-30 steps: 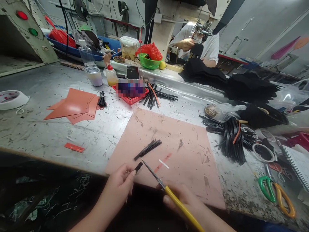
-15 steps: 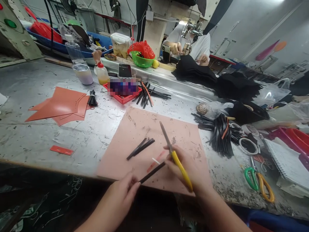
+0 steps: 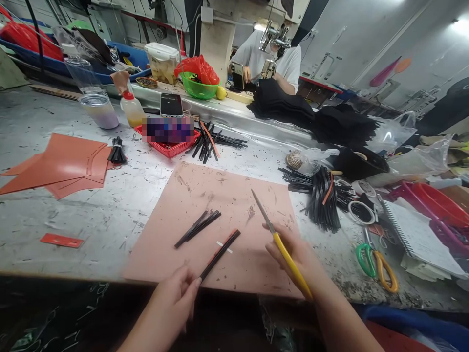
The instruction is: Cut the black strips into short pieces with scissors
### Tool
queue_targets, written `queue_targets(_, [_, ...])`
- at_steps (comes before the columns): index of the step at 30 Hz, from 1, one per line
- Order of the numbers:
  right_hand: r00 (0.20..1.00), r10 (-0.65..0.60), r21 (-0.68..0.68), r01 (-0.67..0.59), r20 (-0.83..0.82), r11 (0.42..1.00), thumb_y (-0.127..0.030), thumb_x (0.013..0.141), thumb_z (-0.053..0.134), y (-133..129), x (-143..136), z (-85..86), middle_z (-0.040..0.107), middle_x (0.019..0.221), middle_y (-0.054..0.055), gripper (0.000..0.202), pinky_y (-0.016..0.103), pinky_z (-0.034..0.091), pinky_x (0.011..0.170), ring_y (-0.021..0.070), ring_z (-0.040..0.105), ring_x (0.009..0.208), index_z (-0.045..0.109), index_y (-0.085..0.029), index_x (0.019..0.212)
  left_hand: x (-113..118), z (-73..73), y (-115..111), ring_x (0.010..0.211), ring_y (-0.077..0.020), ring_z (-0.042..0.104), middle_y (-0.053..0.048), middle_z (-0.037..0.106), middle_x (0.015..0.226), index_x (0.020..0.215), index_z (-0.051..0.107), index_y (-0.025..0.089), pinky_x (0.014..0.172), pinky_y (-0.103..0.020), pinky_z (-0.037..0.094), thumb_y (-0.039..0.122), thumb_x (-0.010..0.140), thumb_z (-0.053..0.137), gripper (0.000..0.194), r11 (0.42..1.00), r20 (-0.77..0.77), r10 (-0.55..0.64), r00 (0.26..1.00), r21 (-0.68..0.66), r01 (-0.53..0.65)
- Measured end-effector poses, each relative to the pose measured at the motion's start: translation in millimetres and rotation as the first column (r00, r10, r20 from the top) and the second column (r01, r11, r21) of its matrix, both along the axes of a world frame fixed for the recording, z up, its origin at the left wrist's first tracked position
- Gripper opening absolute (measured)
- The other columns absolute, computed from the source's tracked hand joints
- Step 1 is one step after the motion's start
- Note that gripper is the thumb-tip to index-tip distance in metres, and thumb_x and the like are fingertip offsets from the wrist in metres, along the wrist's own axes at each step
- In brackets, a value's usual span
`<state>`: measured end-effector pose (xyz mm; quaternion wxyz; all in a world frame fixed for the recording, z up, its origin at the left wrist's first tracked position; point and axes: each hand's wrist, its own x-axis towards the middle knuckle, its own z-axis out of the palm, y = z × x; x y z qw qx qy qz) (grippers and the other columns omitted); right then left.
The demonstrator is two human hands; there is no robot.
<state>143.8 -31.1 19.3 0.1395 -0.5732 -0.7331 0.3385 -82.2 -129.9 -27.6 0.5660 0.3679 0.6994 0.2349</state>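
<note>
My left hand (image 3: 179, 291) is closed, pinching the near end of a flat black strip (image 3: 222, 252) between thumb and fingers. The strip slants up to the right over the pink mat (image 3: 161, 234), beside a reddish mark and small white pieces. In my right hand (image 3: 296, 247) are yellow-handled scissors (image 3: 289, 261), seen edge-on with the blades together and the tip pointing away to the upper left. The blades are apart from the strip. Several loose black strips (image 3: 200, 227) lie on the mat left of it.
Bundled black strips (image 3: 324, 200) and scissors with green and orange handles (image 3: 377, 264) lie at right by a notebook (image 3: 421, 234). Orange sheets (image 3: 66, 161) lie left. Behind are a red tray (image 3: 170, 150), bottles and black fabric (image 3: 282, 105). A person (image 3: 256, 58) sits opposite.
My right hand has let go of the black strip's far end and moved right with the scissors. My left hand still holds the near end. The camera view has shifted right.
</note>
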Motion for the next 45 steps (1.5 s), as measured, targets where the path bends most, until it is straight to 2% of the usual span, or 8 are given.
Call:
queue_targets(4, [0.966, 0.235, -0.181, -0.252, -0.110, 0.951, -0.056, 0.083, 0.040, -40, 15, 2.9, 0.062, 0.077, 0.005, 0.048, 0.027, 0.043, 0.060, 0.0194, 0.056, 0.066, 0.053, -0.021, 0.114, -1, -1.8, 0, 0.028, -0.0077, 0.036, 0.010, 0.044, 0.037, 0.064, 0.040, 0.022, 0.034, -0.018, 0.027, 0.050, 0.074, 0.041, 0.030, 1.000, 0.009, -0.012, 1.000, -0.011, 0.013])
queue_targets(6, [0.921, 0.370, -0.256, -0.389, -0.121, 0.885, -0.059, 0.082, 0.039, -55, 16, -2.3, 0.063, 0.084, 0.006, 0.048, 0.027, 0.043, 0.064, 0.0205, 0.057, 0.072, 0.057, -0.022, 0.106, -1, -2.8, 0, 0.028, -0.0080, 0.037, 0.009, 0.045, 0.038, 0.065, 0.040, 0.022, 0.034, -0.018, 0.028, 0.050, 0.074, 0.042, 0.029, 0.999, 0.019, -0.026, 0.999, -0.021, 0.026])
queue_targets(9, [0.872, 0.477, -0.371, -0.482, -0.113, 0.793, -0.063, 0.082, 0.033, -66, 12, -14.2, 0.063, 0.075, 0.004, 0.051, 0.024, 0.041, 0.059, 0.0184, 0.056, 0.064, 0.057, -0.022, 0.100, -1, -1.8, -1, 0.028, -0.0079, 0.037, 0.009, 0.046, 0.038, 0.065, 0.040, 0.022, 0.034, -0.018, 0.027, 0.049, 0.075, 0.043, 0.028, 1.000, 0.011, -0.022, 1.000, -0.012, 0.022])
queue_targets(12, [0.872, 0.480, -0.367, -0.481, -0.099, 0.797, -0.061, 0.084, 0.030, -67, 3, -19.1, 0.062, 0.074, 0.004, 0.049, 0.024, 0.041, 0.058, 0.0179, 0.055, 0.062, 0.056, -0.023, 0.099, 1, 1.9, -1, 0.028, -0.0076, 0.037, 0.009, 0.045, 0.037, 0.064, 0.039, 0.022, 0.034, -0.017, 0.026, 0.045, 0.076, 0.043, 0.026, 1.000, -0.011, -0.004, 1.000, -0.009, 0.004])
queue_targets(20, [0.873, 0.453, -0.356, -0.487, -0.180, 0.798, -0.053, 0.087, 0.033, -59, -17, -3.0, 0.062, 0.078, 0.005, 0.042, 0.026, 0.043, 0.069, 0.0197, 0.057, 0.072, 0.056, -0.020, 0.099, 0, 3.0, 0, 0.028, -0.0079, 0.037, 0.009, 0.044, 0.036, 0.063, 0.039, 0.022, 0.033, -0.017, 0.025, 0.045, 0.076, 0.044, 0.026, 1.000, 0.017, -0.010, 1.000, -0.003, 0.010])
queue_targets(30, [0.891, 0.394, -0.331, -0.451, -0.226, 0.829, -0.055, 0.084, 0.038, -62, -19, -14.0, 0.062, 0.074, 0.004, 0.044, 0.026, 0.044, 0.067, 0.0180, 0.055, 0.068, 0.059, -0.017, 0.093, 0, 4.1, 1, 0.028, -0.0069, 0.034, 0.010, 0.042, 0.035, 0.063, 0.040, 0.022, 0.032, -0.016, 0.023, 0.048, 0.074, 0.046, 0.029, 1.000, 0.090, 0.016, 0.996, -0.018, -0.014])
queue_targets(39, [0.898, 0.358, -0.345, -0.431, -0.256, 0.834, -0.052, 0.082, 0.047, -49, -41, -10.2, 0.060, 0.070, 0.001, 0.038, 0.024, 0.042, 0.061, 0.0156, 0.053, 0.063, 0.061, -0.018, 0.089, -20, 10.7, -3, 0.030, -0.0057, 0.035, 0.010, 0.042, 0.039, 0.068, 0.047, 0.020, 0.035, -0.016, 0.029, 0.049, 0.075, 0.046, 0.030, 0.967, 0.094, 0.217, 0.972, 0.113, -0.227])
queue_targets(45, [0.907, 0.334, -0.281, -0.401, -0.257, 0.872, -0.038, 0.079, 0.055, -40, -52, -1.3, 0.057, 0.066, -0.001, 0.026, 0.024, 0.043, 0.059, 0.0136, 0.052, 0.060, 0.057, -0.019, 0.097, -22, 10.9, -6, 0.032, -0.0072, 0.034, 0.009, 0.041, 0.041, 0.071, 0.047, 0.020, 0.036, -0.018, 0.029, 0.050, 0.076, 0.044, 0.030, 0.985, 0.107, 0.136, 0.985, 0.091, -0.146])
